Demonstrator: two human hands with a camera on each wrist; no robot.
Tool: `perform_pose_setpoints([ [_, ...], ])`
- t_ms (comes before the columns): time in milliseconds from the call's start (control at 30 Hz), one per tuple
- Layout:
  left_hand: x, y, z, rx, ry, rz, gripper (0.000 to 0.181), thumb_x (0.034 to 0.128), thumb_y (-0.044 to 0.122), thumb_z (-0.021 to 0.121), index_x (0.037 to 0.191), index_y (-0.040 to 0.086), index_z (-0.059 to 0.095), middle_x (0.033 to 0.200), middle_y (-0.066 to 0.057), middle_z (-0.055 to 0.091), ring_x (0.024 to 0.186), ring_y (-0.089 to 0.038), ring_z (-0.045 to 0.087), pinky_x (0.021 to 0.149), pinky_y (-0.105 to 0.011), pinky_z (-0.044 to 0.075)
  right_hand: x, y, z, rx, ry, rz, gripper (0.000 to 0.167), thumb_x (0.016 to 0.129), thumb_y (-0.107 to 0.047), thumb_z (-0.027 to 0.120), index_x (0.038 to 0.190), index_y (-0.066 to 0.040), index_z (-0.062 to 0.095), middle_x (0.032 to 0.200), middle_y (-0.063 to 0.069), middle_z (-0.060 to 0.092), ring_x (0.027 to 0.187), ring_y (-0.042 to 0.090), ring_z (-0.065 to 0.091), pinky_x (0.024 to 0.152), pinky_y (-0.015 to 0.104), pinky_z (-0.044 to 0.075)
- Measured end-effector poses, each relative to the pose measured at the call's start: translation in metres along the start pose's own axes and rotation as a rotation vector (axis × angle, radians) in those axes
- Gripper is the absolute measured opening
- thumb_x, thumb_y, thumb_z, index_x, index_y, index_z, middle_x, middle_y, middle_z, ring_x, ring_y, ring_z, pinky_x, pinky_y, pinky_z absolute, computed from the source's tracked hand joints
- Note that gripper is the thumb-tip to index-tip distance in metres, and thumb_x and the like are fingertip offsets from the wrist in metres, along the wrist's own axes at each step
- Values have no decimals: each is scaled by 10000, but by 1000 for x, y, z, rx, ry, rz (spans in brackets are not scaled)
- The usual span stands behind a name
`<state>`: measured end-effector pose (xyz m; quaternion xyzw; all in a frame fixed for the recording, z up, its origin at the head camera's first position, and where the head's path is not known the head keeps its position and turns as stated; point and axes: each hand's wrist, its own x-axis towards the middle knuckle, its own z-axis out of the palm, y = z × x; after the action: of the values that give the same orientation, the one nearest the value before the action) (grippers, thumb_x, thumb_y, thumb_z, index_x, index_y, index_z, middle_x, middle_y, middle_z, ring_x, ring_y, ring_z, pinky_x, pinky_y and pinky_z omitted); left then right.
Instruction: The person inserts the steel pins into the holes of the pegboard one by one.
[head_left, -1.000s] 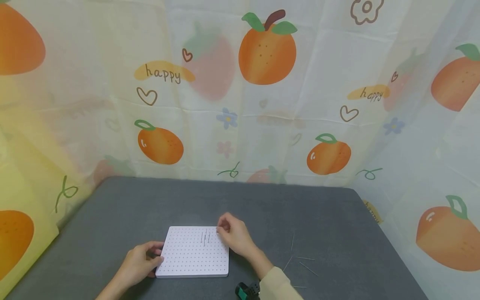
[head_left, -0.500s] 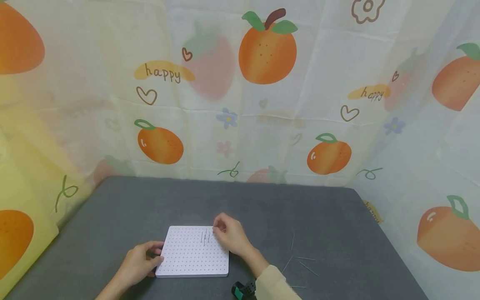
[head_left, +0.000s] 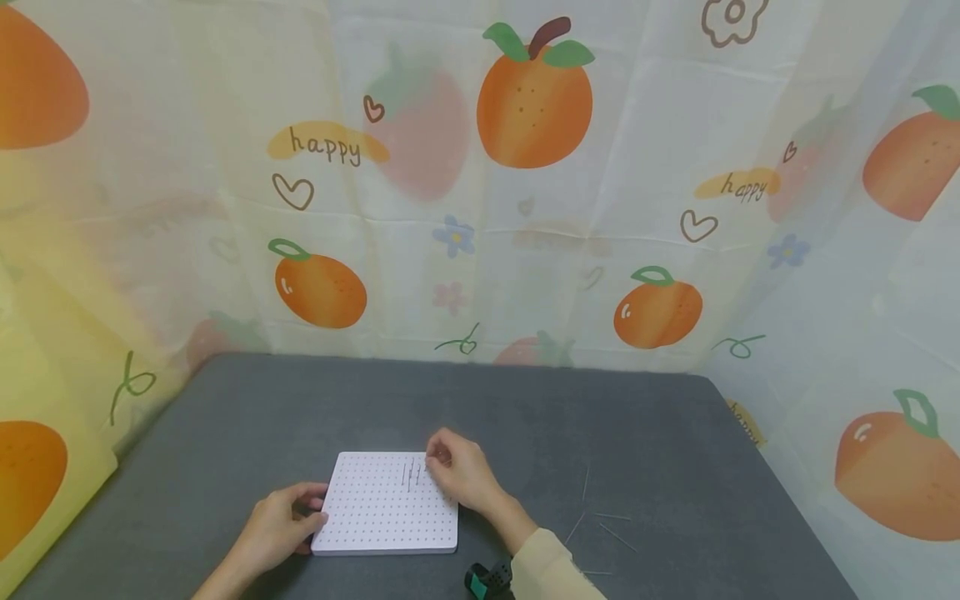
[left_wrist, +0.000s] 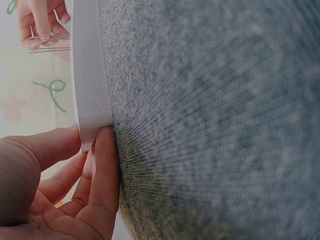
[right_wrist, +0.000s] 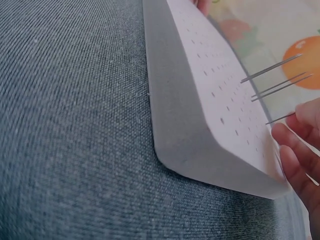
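A white board with rows of small holes lies flat on the table. My left hand grips its left edge; in the left wrist view the thumb lies against the holed face and a finger against the side. Three thin metal pins stand upright in holes toward the far right. Beside them, at the far right corner, my right hand pinches another thin metal pin between thumb and forefinger. Its lower end meets the board's surface; whether it sits in a hole I cannot tell.
Several loose pins lie scattered on the dark grey table right of the board. A black and green device sits at the right wrist by the cream sleeve. A fruit-print curtain hangs behind the table.
My right hand has moved slightly left over the board's far right corner, then stayed there with the pin. The left hand and the board have not moved.
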<state>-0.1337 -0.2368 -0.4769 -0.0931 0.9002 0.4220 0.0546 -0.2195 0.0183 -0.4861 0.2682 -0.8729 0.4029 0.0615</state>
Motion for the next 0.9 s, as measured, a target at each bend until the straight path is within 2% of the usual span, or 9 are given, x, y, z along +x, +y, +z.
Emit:
perform_pose_setpoints([
  [367,1,0,-1,3,-6,12,426,762,17,659,1172,-47,562,904,-84,609,646,-140,563,473,-267,522,1,-2,0,-75,-30,-22,63,839,-119,593,859,-173,570,786,-67,600,715,21,534,630,147,452],
  [767,0,0,0,10,-4,-1,425,764,18,659,1173,-44,564,905,-90,612,642,-138,565,472,-266,520,1,-1,0,-118,-16,-56,61,821,-107,610,847,-154,582,782,-52,615,694,25,545,601,140,447],
  [900,-1,1,0,10,-3,6,423,761,16,660,1169,-46,566,905,-89,613,641,-139,565,470,-265,519,1,0,0,-118,-22,-37,68,830,-122,612,866,-171,582,803,-61,614,711,22,548,615,139,450],
])
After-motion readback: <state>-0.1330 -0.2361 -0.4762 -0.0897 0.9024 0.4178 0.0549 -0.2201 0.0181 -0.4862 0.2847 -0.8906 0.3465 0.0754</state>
